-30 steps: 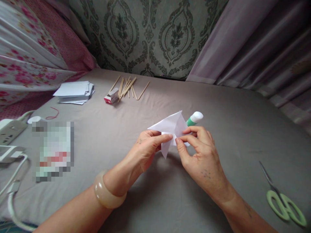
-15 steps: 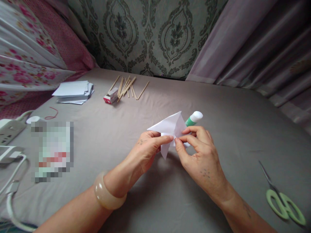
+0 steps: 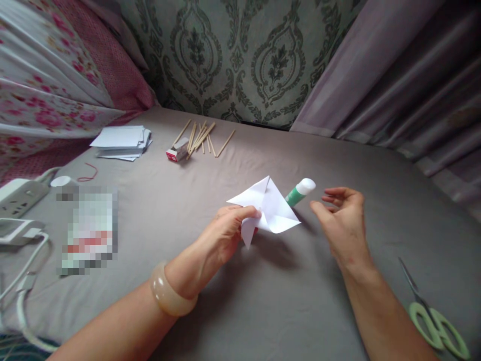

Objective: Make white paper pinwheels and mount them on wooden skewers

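A folded white paper pinwheel (image 3: 276, 203) is pinched in my left hand (image 3: 233, 225), with the thumb pressed on its centre and the other fingers behind it. Its pointed blades spread out to the left, top, right and bottom. My right hand (image 3: 343, 220) is apart from the paper, off to its right, with the fingers partly curled and spaced from the thumb; nothing shows between them. A green and white glue stick (image 3: 299, 191) lies on the cloth between the pinwheel and my right hand, its lower end hidden behind the paper.
Scissors (image 3: 432, 321) with green handles lie at right. Farther back are several wooden sticks (image 3: 203, 138), a small red and white box (image 3: 177, 150) and a white paper stack (image 3: 120, 140). At left are a red string (image 3: 89, 175), a blurred packet (image 3: 92, 225) and a power strip (image 3: 24, 195).
My right hand has let go of the pinwheel and moved away to the right. My left hand still holds the paper, whose right blade now shows. The view has shifted slightly.
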`<state>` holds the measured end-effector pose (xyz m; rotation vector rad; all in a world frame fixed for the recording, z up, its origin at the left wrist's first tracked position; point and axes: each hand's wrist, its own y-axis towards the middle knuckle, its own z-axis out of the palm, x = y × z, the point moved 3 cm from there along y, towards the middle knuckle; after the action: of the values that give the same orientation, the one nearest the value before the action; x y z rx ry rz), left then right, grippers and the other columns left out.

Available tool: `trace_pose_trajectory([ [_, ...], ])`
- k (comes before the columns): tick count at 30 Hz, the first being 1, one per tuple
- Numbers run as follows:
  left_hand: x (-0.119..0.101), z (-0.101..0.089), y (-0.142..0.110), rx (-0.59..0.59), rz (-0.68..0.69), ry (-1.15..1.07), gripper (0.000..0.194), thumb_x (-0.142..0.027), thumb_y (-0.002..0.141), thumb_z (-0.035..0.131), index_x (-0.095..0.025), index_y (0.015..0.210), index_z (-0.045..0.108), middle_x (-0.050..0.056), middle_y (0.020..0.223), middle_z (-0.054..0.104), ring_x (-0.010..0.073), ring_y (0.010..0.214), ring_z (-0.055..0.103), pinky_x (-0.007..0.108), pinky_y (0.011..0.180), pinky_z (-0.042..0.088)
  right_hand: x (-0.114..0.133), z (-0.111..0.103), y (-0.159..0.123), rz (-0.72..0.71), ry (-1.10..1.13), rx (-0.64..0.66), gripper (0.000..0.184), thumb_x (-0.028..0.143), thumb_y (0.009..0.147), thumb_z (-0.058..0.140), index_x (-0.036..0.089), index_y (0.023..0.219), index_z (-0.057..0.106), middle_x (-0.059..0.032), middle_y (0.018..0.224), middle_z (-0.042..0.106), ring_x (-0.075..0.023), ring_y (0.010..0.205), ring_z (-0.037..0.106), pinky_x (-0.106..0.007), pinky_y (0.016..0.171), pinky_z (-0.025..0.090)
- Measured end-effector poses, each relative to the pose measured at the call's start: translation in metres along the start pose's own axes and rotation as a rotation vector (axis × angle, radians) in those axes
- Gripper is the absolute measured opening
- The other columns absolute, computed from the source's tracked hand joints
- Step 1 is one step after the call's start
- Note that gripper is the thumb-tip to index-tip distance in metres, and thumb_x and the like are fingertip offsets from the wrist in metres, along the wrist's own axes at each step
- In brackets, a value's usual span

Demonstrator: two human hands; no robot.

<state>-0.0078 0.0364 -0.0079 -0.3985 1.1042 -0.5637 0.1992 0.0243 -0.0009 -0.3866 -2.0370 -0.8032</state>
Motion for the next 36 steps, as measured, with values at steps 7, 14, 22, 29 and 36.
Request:
trace_pose_trajectory([
  [7, -0.001, -0.001, 0.001, -0.021, 0.012, 0.011, 0.009, -0.01, 0.061, 0.065, -0.015, 0.054, 0.061, 0.001, 0.055, 0.059, 0.0097, 0.051, 0.051, 0.022, 0.048, 0.039, -0.034, 0.043, 0.001, 0.139, 0.312, 0.398, 0.048, 0.041, 0.067, 0.074, 0.021, 0.104, 0.051, -0.0121, 0.112, 0.067, -0.0233, 0.101, 0.065, -0.044, 0.09, 0.049],
  [14, 0.003, -0.006, 0.008, -0.065, 0.098, 0.071, 0.01, -0.014, 0.059, 0.068, -0.014, 0.054, 0.06, 0.0, 0.05, 0.057, 0.0085, 0.045, 0.047, 0.022, 0.045, 0.032, 0.025, -0.002, 0.001, -0.277, -0.026, 0.291, 0.039, 0.041, 0.086, 0.059, 0.02, 0.119, 0.059, -0.0102, 0.107, 0.068, -0.0243, 0.095, 0.066, -0.044, 0.088, 0.051],
  [22, 0.002, -0.008, 0.009, -0.04, 0.281, 0.113, 0.01, -0.021, 0.058, 0.07, -0.012, 0.061, 0.067, 0.002, 0.057, 0.063, 0.0102, 0.05, 0.05, 0.023, 0.05, 0.034, 0.069, -0.02, -0.035, -0.694, -0.237, 0.532, 0.027, 0.02, 0.083, 0.065, 0.023, 0.11, 0.061, -0.0034, 0.103, 0.069, -0.0186, 0.093, 0.066, -0.032, 0.086, 0.051],
  [29, 0.002, -0.002, 0.005, 0.037, 0.334, 0.144, 0.014, -0.025, 0.06, 0.071, -0.011, 0.063, 0.067, 0.002, 0.061, 0.063, 0.0103, 0.053, 0.05, 0.022, 0.051, 0.033, 0.069, -0.019, -0.034, -0.76, -0.297, 0.51, 0.026, 0.015, 0.085, 0.061, 0.02, 0.11, 0.063, -0.0056, 0.102, 0.067, -0.0201, 0.093, 0.063, -0.034, 0.086, 0.05],
  [36, 0.002, -0.003, 0.006, 0.009, 0.514, 0.364, 0.017, -0.028, 0.068, 0.065, -0.014, 0.06, 0.061, -0.002, 0.057, 0.051, 0.0087, 0.052, 0.041, 0.022, 0.049, 0.027, 0.073, -0.018, -0.042, -0.799, -0.376, 0.496, 0.03, 0.012, 0.086, 0.06, 0.021, 0.115, 0.063, -0.0061, 0.101, 0.065, -0.0205, 0.09, 0.061, -0.035, 0.086, 0.05],
])
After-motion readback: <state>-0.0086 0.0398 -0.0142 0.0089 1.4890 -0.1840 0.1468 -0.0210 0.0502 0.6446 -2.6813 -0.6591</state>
